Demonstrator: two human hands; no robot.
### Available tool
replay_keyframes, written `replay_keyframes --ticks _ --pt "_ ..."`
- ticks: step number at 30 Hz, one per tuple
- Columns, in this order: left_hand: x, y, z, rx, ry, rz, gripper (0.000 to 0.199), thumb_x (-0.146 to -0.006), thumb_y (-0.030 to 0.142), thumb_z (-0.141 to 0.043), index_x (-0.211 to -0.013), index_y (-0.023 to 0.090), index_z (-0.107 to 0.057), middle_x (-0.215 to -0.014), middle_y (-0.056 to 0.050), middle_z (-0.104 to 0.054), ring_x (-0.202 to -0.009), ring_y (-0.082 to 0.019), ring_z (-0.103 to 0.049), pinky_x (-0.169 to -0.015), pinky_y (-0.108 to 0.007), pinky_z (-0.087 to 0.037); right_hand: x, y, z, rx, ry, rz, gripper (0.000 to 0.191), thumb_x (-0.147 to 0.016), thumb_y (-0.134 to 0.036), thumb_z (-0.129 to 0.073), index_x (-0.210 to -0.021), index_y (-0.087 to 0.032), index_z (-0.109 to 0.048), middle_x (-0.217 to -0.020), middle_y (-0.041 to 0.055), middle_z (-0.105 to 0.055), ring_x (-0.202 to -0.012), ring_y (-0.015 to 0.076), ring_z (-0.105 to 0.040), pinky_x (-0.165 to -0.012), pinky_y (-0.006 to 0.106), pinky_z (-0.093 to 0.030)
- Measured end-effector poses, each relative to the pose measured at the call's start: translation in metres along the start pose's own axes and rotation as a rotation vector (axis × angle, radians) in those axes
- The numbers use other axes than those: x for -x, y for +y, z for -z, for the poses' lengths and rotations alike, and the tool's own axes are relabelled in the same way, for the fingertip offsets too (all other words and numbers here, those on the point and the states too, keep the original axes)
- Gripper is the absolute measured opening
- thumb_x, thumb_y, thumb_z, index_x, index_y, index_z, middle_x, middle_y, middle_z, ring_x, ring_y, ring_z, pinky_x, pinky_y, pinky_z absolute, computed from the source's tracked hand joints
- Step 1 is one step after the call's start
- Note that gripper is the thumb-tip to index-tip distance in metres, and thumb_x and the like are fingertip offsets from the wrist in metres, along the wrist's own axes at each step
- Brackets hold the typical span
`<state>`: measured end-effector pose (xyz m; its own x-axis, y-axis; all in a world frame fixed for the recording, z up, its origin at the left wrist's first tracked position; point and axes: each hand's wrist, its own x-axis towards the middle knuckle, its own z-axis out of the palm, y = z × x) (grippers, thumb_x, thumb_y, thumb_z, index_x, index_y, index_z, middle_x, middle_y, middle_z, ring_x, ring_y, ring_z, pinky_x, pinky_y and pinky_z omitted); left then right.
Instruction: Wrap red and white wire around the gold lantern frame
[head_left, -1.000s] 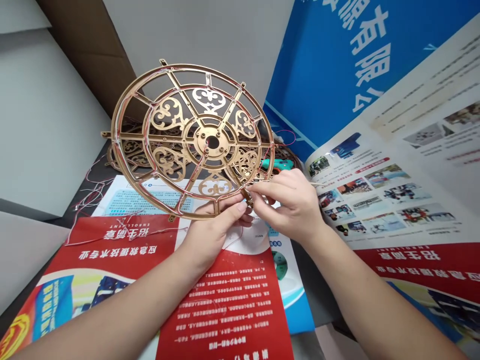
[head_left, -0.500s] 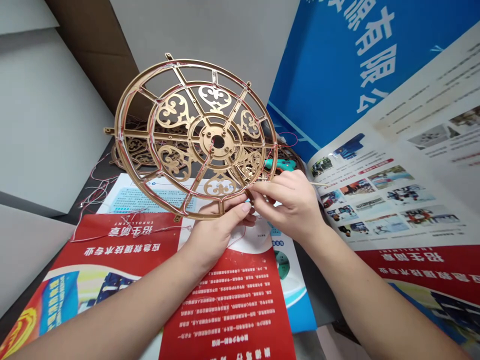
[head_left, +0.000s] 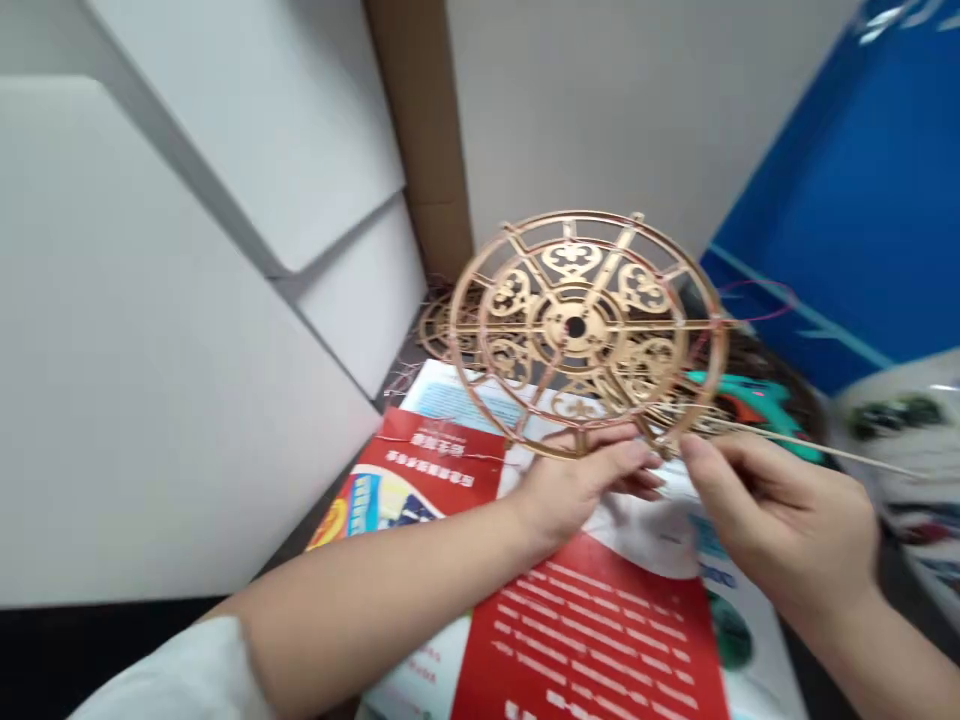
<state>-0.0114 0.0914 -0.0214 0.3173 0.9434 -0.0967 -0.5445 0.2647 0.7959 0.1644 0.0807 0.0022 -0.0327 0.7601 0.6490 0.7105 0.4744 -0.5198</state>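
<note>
A gold openwork wheel (head_left: 540, 325) with scrolled cut-outs and a central hole is tilted upright above the papers. Thin red wires run along its rim and spokes. My left hand (head_left: 592, 480) grips its lower rim, fingers curled behind it. My right hand (head_left: 772, 515) is just to the right of the rim and pinches a thin pale stick (head_left: 810, 446), whose tip reaches the wheel's lower right edge. A second gold wheel (head_left: 446, 325) lies partly hidden behind the first.
A teal glue gun (head_left: 757, 400) lies beyond my right hand, partly hidden. A red and white printed poster (head_left: 592, 640) lies below my forearms. White panels (head_left: 187, 300) fill the left, with a cardboard strip (head_left: 420, 130) and a blue board (head_left: 840, 230) behind. Loose wires trail near the second wheel.
The view has swung left, and the wheel now looks smaller and sits further right. My right fingers have drawn back from the rim, and the stick now shows plainly.
</note>
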Motion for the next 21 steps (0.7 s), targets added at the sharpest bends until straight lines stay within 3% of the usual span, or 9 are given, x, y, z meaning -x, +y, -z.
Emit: replay_keyframes --ticks 2,7,12,17,21 --pt "-0.002 0.002 0.001 -0.010 -0.024 -0.001 0.048 -0.071 0.053 -0.092 -0.095 0.014 -0.078 -0.089 -0.008 -0.075 -0.074 -0.019 -0.071 -0.079 -0.039 -0.062 0.000 0.004 -0.006 0.013 -0.052 -0.069 0.026 -0.090 -0.046 -0.075 -0.071 -0.029 -0.071 -0.061 0.0026 -0.068 -0.047 0.0180 -0.061 -0.043 0.034 -0.042" --pt "-0.002 0.003 0.002 -0.018 -0.087 -0.010 0.041 -0.076 0.048 -0.091 -0.101 0.017 -0.082 -0.089 -0.006 -0.074 -0.075 -0.016 -0.070 -0.077 -0.032 -0.060 -0.006 0.001 -0.012 -0.098 -0.081 -0.236 0.043 -0.095 -0.052 -0.066 -0.059 -0.028 -0.062 -0.056 0.0067 -0.061 -0.046 0.0205 -0.053 -0.043 0.038 -0.038" --pt "-0.002 -0.001 0.005 0.016 -0.089 -0.016 0.039 -0.080 0.042 -0.090 -0.110 0.020 -0.082 -0.091 -0.005 -0.076 -0.077 -0.016 -0.070 -0.076 -0.031 -0.062 -0.009 0.005 -0.022 -0.323 -0.153 -0.411 0.056 -0.093 -0.066 -0.067 -0.059 -0.022 -0.054 -0.055 0.0014 -0.050 -0.052 0.0152 -0.045 -0.049 0.032 -0.036" --pt "0.000 0.002 0.002 0.004 -0.078 0.000 0.036 -0.081 0.039 -0.090 -0.112 0.021 -0.082 -0.093 -0.005 -0.079 -0.078 -0.017 -0.071 -0.078 -0.034 -0.063 -0.002 0.017 -0.034 -0.622 -0.156 -0.574 0.044 -0.089 -0.065 -0.075 -0.087 -0.021 -0.072 -0.064 -0.0003 -0.057 -0.057 0.0143 -0.049 -0.052 0.029 -0.040" --pt "0.002 0.004 0.001 -0.002 -0.069 0.014 0.036 -0.080 0.039 -0.090 -0.110 0.021 -0.082 -0.092 -0.005 -0.079 -0.076 -0.017 -0.072 -0.078 -0.036 -0.063 0.001 0.020 -0.036 -0.734 -0.156 -0.599 0.040 -0.090 -0.059 -0.077 -0.084 -0.020 -0.068 -0.063 -0.0015 -0.056 -0.055 0.0126 -0.049 -0.051 0.027 -0.038"
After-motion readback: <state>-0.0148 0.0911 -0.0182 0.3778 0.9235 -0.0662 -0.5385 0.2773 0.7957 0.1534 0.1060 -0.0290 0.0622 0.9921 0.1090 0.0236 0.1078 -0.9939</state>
